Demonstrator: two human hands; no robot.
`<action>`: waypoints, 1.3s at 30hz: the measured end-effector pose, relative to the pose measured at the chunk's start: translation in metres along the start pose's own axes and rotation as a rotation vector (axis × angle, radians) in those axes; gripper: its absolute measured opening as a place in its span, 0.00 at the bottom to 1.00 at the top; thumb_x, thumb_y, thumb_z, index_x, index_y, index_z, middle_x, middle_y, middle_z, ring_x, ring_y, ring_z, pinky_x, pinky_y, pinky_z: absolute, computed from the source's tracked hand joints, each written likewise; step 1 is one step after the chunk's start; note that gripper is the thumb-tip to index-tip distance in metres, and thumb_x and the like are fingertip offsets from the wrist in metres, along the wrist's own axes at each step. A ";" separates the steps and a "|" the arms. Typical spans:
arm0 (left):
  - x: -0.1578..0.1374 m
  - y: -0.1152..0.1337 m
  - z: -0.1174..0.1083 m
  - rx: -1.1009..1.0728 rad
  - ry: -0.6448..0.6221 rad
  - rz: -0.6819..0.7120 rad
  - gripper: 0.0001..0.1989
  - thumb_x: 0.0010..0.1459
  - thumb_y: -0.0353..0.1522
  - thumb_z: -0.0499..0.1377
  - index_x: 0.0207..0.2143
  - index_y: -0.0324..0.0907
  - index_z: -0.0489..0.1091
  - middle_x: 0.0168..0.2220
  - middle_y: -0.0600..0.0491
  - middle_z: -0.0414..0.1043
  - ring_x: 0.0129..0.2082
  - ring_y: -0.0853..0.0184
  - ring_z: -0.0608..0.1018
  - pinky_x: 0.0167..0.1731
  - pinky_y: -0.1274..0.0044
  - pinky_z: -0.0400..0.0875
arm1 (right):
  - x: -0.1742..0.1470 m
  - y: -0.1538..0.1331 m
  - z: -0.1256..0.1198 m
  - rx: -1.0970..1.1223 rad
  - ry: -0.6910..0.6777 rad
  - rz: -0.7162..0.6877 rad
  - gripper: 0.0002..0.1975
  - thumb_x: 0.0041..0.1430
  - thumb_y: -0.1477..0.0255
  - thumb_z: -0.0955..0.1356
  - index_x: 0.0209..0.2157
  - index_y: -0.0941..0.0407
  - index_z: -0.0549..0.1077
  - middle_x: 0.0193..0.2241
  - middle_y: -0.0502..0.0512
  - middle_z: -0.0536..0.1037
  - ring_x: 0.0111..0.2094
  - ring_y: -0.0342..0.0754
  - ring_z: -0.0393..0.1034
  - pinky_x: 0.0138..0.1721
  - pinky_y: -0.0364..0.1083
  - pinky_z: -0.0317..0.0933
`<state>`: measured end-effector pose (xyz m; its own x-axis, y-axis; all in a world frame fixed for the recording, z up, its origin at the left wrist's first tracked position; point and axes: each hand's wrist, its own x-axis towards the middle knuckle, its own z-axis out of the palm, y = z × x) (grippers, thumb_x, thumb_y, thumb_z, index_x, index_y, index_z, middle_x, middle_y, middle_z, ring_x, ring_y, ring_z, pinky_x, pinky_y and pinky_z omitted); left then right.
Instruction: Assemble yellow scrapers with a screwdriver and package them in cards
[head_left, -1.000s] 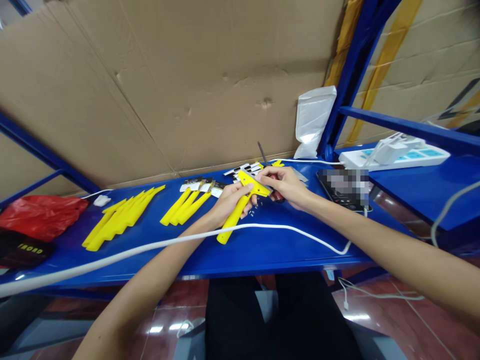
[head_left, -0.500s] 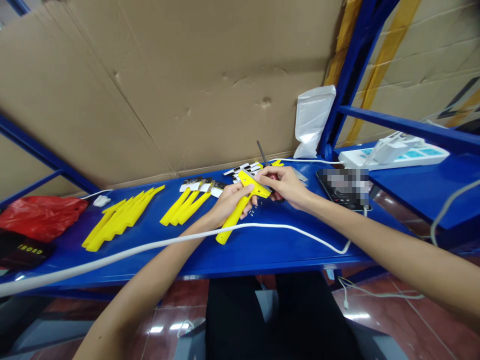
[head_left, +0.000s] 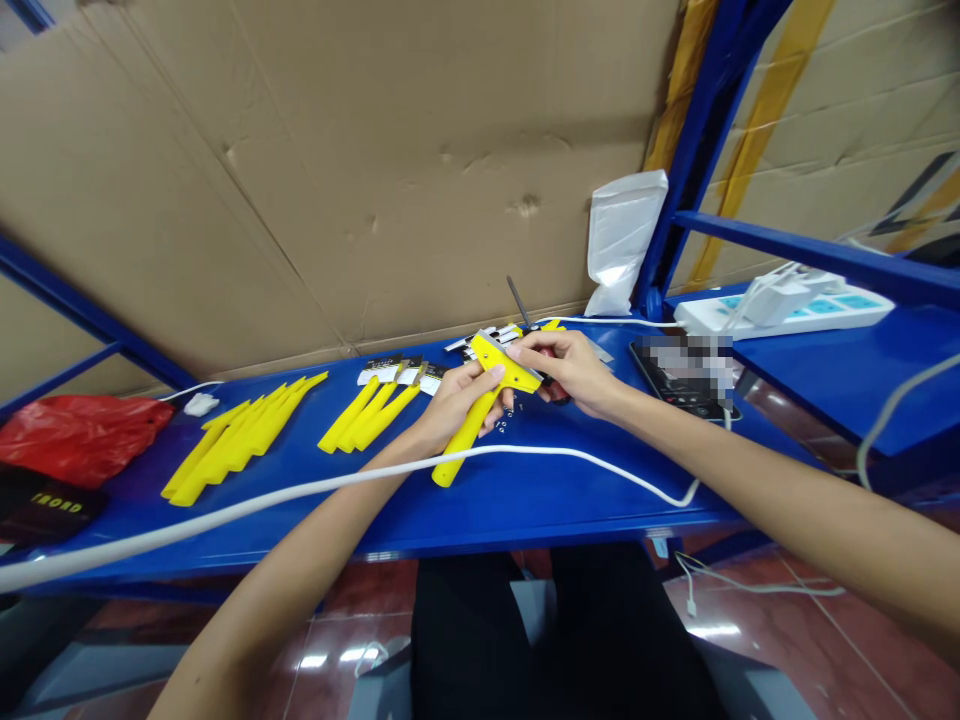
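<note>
My left hand (head_left: 461, 400) is closed around a yellow scraper (head_left: 466, 435), thumb on its front near the head. The scraper tilts, handle toward me, with a metal strip along the top edge of its wide head. My right hand (head_left: 574, 370) is closed on a screwdriver (head_left: 517, 300), its dark shaft pointing up and its red handle partly hidden in the palm. The right thumb and forefinger touch the metal strip. Small screws or nuts (head_left: 504, 425) lie on the table just below the scraper head. Behind my hands are white and black blade pieces (head_left: 461, 345), partly covered.
Several yellow handles (head_left: 240, 440) lie in a row at left, beside scrapers with black-and-white cards (head_left: 371, 415). A white cable (head_left: 300, 492) crosses in front of my forearms. At right are a phone (head_left: 675, 380) and a power strip (head_left: 795, 310). A cardboard wall (head_left: 375, 180) closes the back.
The scraper head has tipped very slightly up and left, and the screwdriver shaft has shifted a little left. Both hands keep their hold.
</note>
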<state>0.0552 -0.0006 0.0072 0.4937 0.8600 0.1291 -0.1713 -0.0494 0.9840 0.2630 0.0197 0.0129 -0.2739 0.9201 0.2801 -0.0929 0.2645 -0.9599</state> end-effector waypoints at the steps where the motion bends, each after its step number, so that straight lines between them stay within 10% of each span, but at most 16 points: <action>1: 0.000 0.000 0.000 -0.002 -0.007 0.006 0.19 0.67 0.46 0.69 0.42 0.40 0.71 0.32 0.53 0.79 0.18 0.74 0.73 0.15 0.81 0.66 | 0.000 0.000 0.000 0.005 -0.006 -0.008 0.24 0.53 0.48 0.80 0.34 0.55 0.83 0.15 0.44 0.72 0.11 0.40 0.61 0.12 0.42 0.55; 39: 0.003 0.006 -0.012 0.315 0.047 -0.026 0.22 0.71 0.48 0.65 0.33 0.39 0.73 0.28 0.53 0.77 0.17 0.76 0.73 0.17 0.82 0.64 | 0.004 0.012 -0.004 -0.164 0.042 -0.094 0.17 0.58 0.55 0.79 0.33 0.55 0.84 0.21 0.47 0.76 0.14 0.40 0.64 0.14 0.42 0.53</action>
<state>0.0455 0.0080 0.0120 0.4534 0.8852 0.1044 0.1167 -0.1750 0.9776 0.2643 0.0274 0.0024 -0.2312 0.8992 0.3715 0.0419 0.3907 -0.9196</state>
